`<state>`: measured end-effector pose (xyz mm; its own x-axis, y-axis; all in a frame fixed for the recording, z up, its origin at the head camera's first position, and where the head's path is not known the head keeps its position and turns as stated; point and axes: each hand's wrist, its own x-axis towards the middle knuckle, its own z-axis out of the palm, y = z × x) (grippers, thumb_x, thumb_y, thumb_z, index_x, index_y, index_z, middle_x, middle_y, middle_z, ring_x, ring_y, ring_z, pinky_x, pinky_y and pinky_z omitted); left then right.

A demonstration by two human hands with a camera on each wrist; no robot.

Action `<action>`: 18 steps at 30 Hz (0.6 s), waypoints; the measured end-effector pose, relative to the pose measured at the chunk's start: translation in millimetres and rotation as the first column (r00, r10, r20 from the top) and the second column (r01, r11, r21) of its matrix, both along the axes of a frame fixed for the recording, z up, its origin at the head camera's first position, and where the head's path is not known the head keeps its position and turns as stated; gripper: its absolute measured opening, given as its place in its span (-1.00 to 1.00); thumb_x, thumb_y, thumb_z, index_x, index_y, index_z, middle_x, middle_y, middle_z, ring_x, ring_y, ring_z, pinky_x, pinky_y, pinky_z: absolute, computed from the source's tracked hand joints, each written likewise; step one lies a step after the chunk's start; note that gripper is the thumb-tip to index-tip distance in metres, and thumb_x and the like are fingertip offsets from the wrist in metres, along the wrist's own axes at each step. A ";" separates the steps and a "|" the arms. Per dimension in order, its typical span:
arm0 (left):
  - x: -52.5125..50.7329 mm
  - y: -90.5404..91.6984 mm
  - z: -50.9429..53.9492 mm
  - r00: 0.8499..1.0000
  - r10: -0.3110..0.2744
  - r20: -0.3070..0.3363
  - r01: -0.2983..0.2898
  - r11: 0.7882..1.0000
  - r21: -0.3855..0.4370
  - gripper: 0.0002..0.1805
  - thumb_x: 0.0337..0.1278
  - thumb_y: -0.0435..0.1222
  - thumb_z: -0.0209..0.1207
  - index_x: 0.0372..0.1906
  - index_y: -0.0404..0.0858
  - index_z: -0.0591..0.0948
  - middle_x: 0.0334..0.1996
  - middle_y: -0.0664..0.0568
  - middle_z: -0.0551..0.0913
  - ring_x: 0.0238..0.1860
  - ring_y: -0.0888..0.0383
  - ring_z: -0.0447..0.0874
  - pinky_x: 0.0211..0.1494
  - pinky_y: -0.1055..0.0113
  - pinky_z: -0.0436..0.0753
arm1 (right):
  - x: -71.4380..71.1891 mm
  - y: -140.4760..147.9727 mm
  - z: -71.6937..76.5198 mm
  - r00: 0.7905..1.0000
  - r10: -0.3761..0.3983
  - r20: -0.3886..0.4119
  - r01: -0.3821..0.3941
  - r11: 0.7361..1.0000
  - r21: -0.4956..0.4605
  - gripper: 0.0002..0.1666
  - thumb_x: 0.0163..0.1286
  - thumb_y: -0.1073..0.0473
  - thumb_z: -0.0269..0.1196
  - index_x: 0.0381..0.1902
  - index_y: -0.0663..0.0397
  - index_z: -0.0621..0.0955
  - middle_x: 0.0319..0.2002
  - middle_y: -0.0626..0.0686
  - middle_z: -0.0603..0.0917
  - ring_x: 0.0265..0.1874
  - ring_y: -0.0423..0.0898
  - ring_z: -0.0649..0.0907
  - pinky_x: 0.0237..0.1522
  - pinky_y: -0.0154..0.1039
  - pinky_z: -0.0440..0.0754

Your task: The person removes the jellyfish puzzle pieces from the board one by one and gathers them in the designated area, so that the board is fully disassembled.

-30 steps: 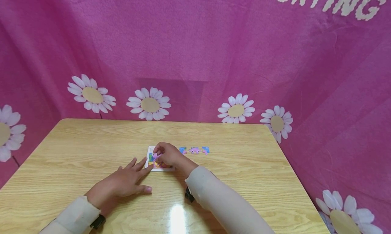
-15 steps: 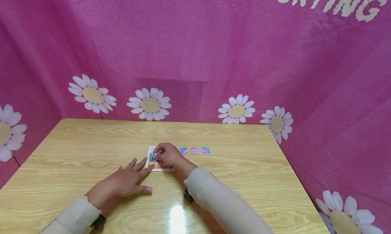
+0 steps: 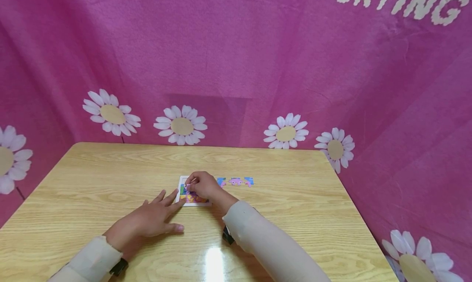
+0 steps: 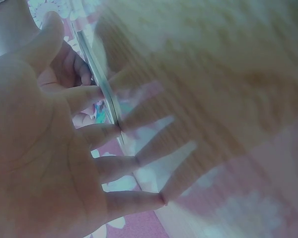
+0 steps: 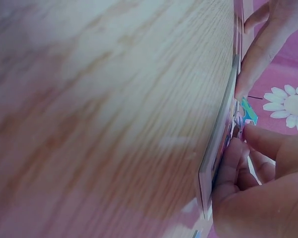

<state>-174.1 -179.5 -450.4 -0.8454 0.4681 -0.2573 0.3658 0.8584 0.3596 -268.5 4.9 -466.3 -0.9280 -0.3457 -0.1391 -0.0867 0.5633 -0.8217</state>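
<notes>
A small jigsaw puzzle in a white frame (image 3: pixel 198 204) lies flat on the table, its lower part filled with yellow, purple and green picture. My left hand (image 3: pixel 149 218) is spread with straight fingers, and two fingertips rest on the frame's left edge. Over the puzzle, my right hand (image 3: pixel 204 186) pinches a jigsaw piece between thumb and fingers. In the right wrist view that jigsaw piece (image 5: pixel 248 113), blue-green and pink, stands tilted up from the board; the fingers hide part of it. The left wrist view shows the left palm (image 4: pixel 39 153) with fingertips down on the table.
Several loose jigsaw pieces (image 3: pixel 236 181), pink and blue, lie in a row right of the frame. The wooden table (image 3: pixel 295 216) ends at a pink curtain (image 3: pixel 228 61) with daisies behind and at the sides.
The right hand's fingers have shifted slightly over the left part of the puzzle, still holding the jigsaw piece. The left hand and the loose pieces have stayed in place.
</notes>
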 end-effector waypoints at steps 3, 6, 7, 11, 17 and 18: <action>0.2 0.1 0.2 1.000 -0.001 -0.002 0.001 1.000 0.000 -0.02 0.22 0.35 0.19 0.60 -0.09 0.30 0.64 -0.23 0.07 0.57 -0.50 -0.04 0.21 -0.70 0.12 | -0.4 0.2 -0.5 1.000 -0.003 0.017 0.003 1.000 -0.007 -0.97 0.41 0.28 0.37 -0.21 0.10 0.73 -0.41 -0.09 0.63 -0.43 -0.24 0.53 -0.40 -0.42 0.47; 0.2 0.0 0.3 1.000 -0.004 -0.006 0.004 1.000 0.000 -0.02 0.22 0.35 0.18 0.60 -0.08 0.29 0.63 -0.24 0.07 0.56 -0.50 -0.04 0.21 -0.70 0.12 | -1.2 0.2 -1.3 1.000 -0.003 0.010 0.003 1.000 -0.015 -0.96 0.41 0.28 0.36 -0.21 0.12 0.73 -0.42 -0.08 0.64 -0.44 -0.24 0.54 -0.41 -0.42 0.47; 0.2 -0.1 0.1 1.000 -0.004 -0.007 0.004 1.000 0.000 -0.02 0.22 0.35 0.18 0.60 -0.08 0.29 0.64 -0.24 0.07 0.56 -0.50 -0.04 0.21 -0.70 0.12 | -1.5 0.2 -1.3 1.000 -0.004 0.008 0.004 1.000 -0.015 -0.96 0.41 0.28 0.36 -0.20 0.12 0.73 -0.42 -0.08 0.65 -0.44 -0.24 0.54 -0.41 -0.41 0.47; 0.3 -0.4 -0.7 1.000 -0.007 -0.012 0.007 1.000 -0.001 -0.02 0.22 0.35 0.18 0.61 -0.07 0.28 0.64 -0.23 0.06 0.56 -0.50 -0.04 0.21 -0.70 0.12 | -2.4 1.0 -1.2 1.000 -0.005 0.004 0.005 1.000 -0.011 -0.95 0.41 0.27 0.37 -0.19 0.11 0.74 -0.40 -0.07 0.66 -0.43 -0.23 0.55 -0.39 -0.41 0.48; 0.9 -0.6 -1.1 1.000 -0.001 -0.009 0.001 1.000 0.005 -0.02 0.22 0.34 0.19 0.61 -0.08 0.28 0.64 -0.24 0.06 0.57 -0.50 -0.06 0.22 -0.70 0.10 | -1.9 3.5 -0.2 1.000 0.003 0.026 -0.002 0.999 -0.044 -0.96 0.42 0.28 0.36 -0.20 0.10 0.74 -0.39 -0.06 0.67 -0.43 -0.24 0.56 -0.41 -0.41 0.50; 1.0 -0.7 -1.1 1.000 -0.001 -0.008 0.001 1.000 0.007 -0.02 0.22 0.34 0.19 0.61 -0.08 0.28 0.64 -0.24 0.06 0.57 -0.50 -0.06 0.22 -0.71 0.09 | -2.0 3.9 -0.2 1.000 0.005 0.029 -0.004 0.999 -0.052 -0.95 0.42 0.28 0.36 -0.20 0.10 0.74 -0.39 -0.05 0.67 -0.43 -0.24 0.56 -0.42 -0.41 0.50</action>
<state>-173.0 -180.2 -451.4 -0.8470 0.4705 -0.2474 0.3691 0.8555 0.3632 -270.5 8.9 -466.5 -0.9223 -0.3571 -0.1477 -0.0649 0.5198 -0.8518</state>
